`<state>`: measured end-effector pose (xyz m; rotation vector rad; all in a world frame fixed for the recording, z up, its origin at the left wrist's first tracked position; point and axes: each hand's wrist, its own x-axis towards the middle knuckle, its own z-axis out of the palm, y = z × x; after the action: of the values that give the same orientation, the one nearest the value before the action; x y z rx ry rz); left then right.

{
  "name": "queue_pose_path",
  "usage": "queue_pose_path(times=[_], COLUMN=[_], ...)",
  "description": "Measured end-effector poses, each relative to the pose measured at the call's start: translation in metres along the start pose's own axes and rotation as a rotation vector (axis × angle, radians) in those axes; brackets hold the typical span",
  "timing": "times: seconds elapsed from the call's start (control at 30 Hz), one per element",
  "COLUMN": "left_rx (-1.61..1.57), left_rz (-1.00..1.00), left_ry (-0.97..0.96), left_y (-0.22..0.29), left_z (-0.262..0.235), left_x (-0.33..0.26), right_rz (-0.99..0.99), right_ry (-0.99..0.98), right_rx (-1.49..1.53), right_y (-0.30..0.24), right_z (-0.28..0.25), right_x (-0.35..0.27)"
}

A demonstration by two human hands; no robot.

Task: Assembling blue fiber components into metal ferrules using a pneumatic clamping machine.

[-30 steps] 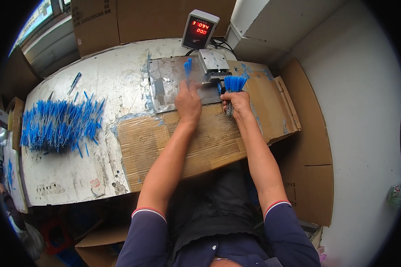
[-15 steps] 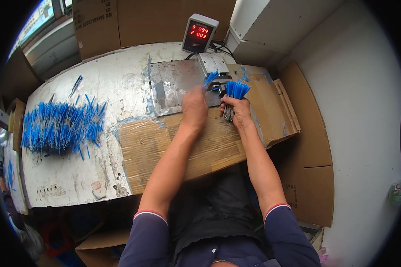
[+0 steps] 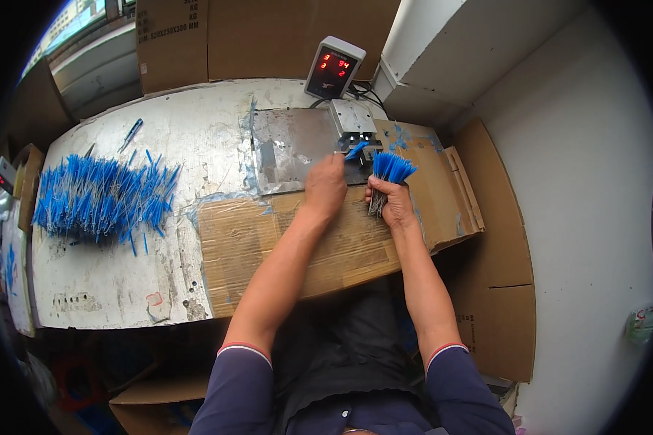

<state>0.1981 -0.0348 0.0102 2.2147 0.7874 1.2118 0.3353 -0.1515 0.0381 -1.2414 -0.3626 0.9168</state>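
- Since a second ago, from where I'm watching, the left hand (image 3: pixel 325 187) has slid off the metal plate (image 3: pixel 292 148) and up toward the small machine (image 3: pixel 353 121), now pinching one blue-tipped piece (image 3: pixel 355 150) right at its mouth. Everything else looks like it stayed put.
- Biggest thing first: the worktop (image 3: pixel 123 275) is a scuffed white slab, with a flattened cardboard sheet (image 3: pixel 326 239) taped over the near edge, I'd guess as padding for the forearms.
- Over on the left sits the big pile of blue-tipped pieces (image 3: pixel 101 197), spread out well away from the hands, so it reads to me as a separate stack kept clear of the work spot.
- That metal plate lies flat just in front of the machine, probably a hard surface to work on.
- A grey counter box with red digits (image 3: pixel 333 67) stands behind the machine, tilted toward the person so it's readable.
- Right hand (image 3: pixel 392 205) is closed tight around a bundle of the same pieces (image 3: pixel 389 172), blue ends fanned upward, held just beside the machine, so singles are an easy grab for the other hand.
- Left hand's fingers are narrowed onto that single piece, nothing else in it as far as I can see.
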Motion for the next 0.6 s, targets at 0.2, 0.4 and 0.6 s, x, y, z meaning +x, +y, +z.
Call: queue_pose_path(times=[0.2,0.4,0.6], left_rx=[0.08,-0.214,-0.517], left_rz=[0.008,-0.307,-0.201], left_ry=[-0.014,-0.021,0.09], left_y=[-0.002,-0.003,-0.004], left_z=[0.004,0.002,0.007], left_x=[0.002,0.008,0.013], right_rz=[-0.041,0.058,0.049], right_ry=[-0.054,-0.125,-0.183], right_rx=[-0.101,-0.217,-0.334], right_y=[-0.001,-0.013,-0.015], right_z=[0.003,0.009,0.024], right_x=[0.0,-0.009,-0.013])
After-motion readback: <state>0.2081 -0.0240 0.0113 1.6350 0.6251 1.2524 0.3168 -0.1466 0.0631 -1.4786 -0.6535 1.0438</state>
